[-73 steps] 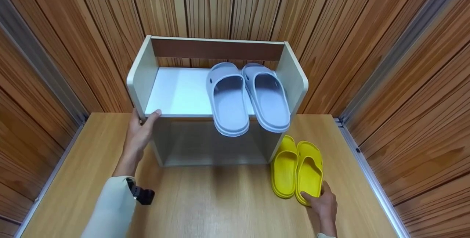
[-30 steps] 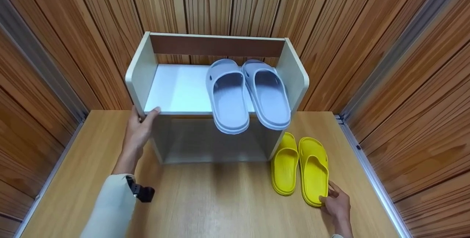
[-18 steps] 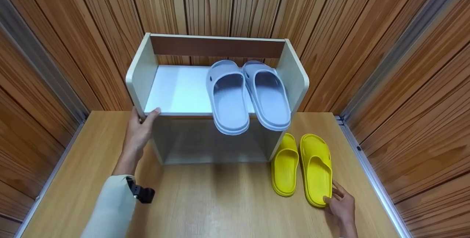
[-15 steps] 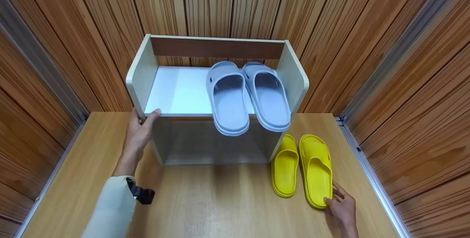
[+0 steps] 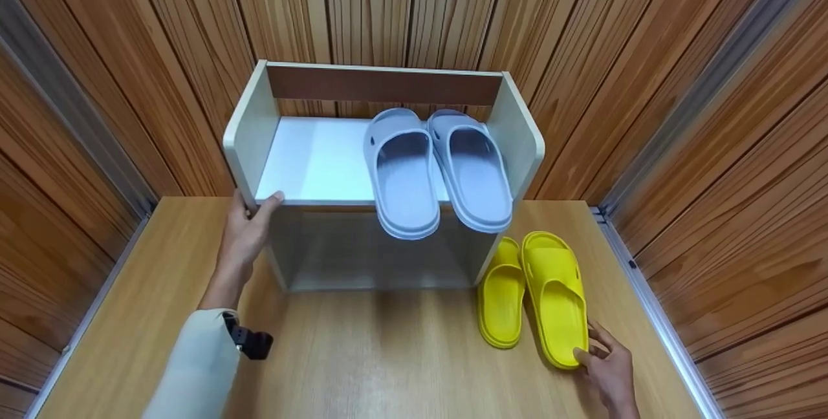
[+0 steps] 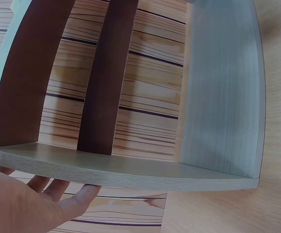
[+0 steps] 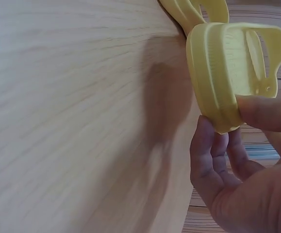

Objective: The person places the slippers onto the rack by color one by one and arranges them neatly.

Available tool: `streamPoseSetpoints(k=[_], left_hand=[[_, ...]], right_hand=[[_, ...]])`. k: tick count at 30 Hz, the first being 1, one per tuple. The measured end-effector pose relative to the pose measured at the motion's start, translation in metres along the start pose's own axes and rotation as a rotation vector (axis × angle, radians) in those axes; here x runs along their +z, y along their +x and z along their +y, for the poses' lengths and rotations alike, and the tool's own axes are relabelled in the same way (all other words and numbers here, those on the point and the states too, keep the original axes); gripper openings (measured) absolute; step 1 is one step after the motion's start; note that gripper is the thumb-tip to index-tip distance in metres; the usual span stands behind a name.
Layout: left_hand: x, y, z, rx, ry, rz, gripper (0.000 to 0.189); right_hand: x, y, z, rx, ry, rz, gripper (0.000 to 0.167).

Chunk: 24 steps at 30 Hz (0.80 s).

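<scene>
My left hand [image 5: 246, 231] grips the left front corner of a pale shoe rack [image 5: 378, 202], thumb on the upper shelf and fingers outside the side panel. In the left wrist view its fingers [image 6: 57, 187] lie along the outer face of that panel. My right hand [image 5: 608, 364] pinches the heel end of the right yellow slipper [image 5: 561, 315], thumb on top and fingers beneath. The right wrist view shows this slipper [image 7: 213, 73] tilted, its heel off the floor. The other yellow slipper [image 5: 502, 302] lies on the floor, close against the rack's right side.
Two light grey-blue slippers [image 5: 406, 180] sit on the right of the upper shelf, heels overhanging its front edge. Wood-panelled walls [image 5: 724, 167] enclose the wooden floor [image 5: 381, 361] at the back and sides. A metal strip [image 5: 656, 315] edges the floor on the right.
The right hand has drawn the right yellow slipper away from its mate, to the right, and now lifts it slightly, its toe swung back left. The left hand keeps its grip on the rack.
</scene>
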State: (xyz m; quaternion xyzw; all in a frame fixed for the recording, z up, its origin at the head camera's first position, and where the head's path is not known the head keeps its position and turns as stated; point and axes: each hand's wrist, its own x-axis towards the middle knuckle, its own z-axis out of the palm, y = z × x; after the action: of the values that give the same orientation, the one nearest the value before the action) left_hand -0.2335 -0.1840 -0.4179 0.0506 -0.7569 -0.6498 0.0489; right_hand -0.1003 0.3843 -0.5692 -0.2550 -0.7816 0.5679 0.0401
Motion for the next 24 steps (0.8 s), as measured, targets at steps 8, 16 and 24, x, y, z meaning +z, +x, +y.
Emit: streamPoseSetpoints(k=[8, 16, 24], left_hand=[[0.000, -0.001, -0.001, -0.002, -0.006, -0.003, 0.085], [0.001, -0.003, 0.002, -0.014, 0.015, 0.006, 0.087], [0.002, -0.003, 0.003, -0.010, 0.013, 0.003, 0.086]], right_hand=[[-0.003, -0.005, -0.002, -0.048, -0.011, -0.012, 0.071], [-0.008, -0.011, -0.003, -0.143, -0.036, -0.009, 0.067], [-0.011, -0.015, 0.000, -0.345, -0.069, 0.005, 0.063]])
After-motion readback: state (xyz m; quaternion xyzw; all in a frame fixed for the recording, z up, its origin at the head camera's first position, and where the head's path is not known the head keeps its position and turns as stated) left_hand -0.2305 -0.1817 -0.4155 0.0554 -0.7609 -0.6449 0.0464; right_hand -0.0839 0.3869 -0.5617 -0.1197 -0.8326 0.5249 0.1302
